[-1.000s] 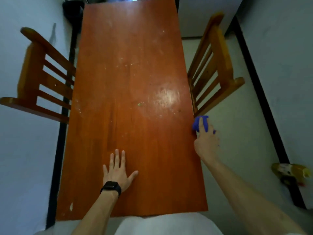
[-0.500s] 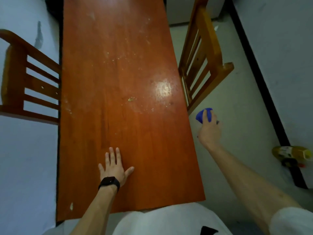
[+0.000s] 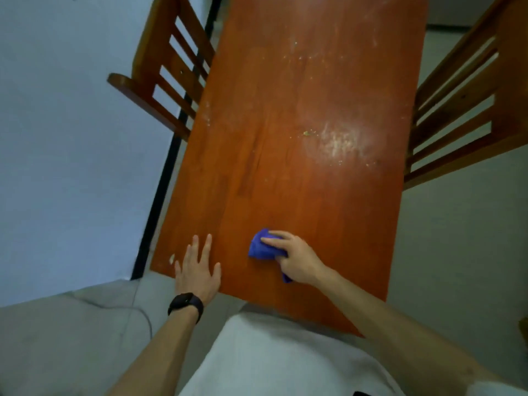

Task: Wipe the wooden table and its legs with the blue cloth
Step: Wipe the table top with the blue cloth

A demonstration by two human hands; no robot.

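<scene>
Both hands are down on the near end of the wooden tabletop (image 3: pixel 300 181). The right hand (image 3: pixel 298 262) has its fingers curled over a bunched blue cloth (image 3: pixel 260 248), pinning it against the wood. Most of the cloth bulges out ahead and to the left of the knuckles, and a small tail pokes out under the heel of the hand. Just left of the cloth and apart from it, the left hand (image 3: pixel 197 271) lies flat with straight, slightly spread fingers, holding nothing, its palm overlapping the near edge. A black watch (image 3: pixel 185 305) bands its wrist. A small pale chip (image 3: pixel 172 258) marks the wood just left of that hand, at the corner. Well ahead of the right hand a yellowish crumb (image 3: pixel 307 133) sits beside a dull whitish smear (image 3: pixel 343 142), with fine pale specks scattered farther on. A slatted wooden chair (image 3: pixel 168 75) stands at the long edge far ahead and left of the left hand, and a second chair (image 3: pixel 463 115) stands at the opposite edge, ahead and right of the right hand. Left of everything rises a pale wall (image 3: pixel 71 124) with black skirting (image 3: pixel 163 178). Grey floor (image 3: pixel 457 238) lies to the right.
</scene>
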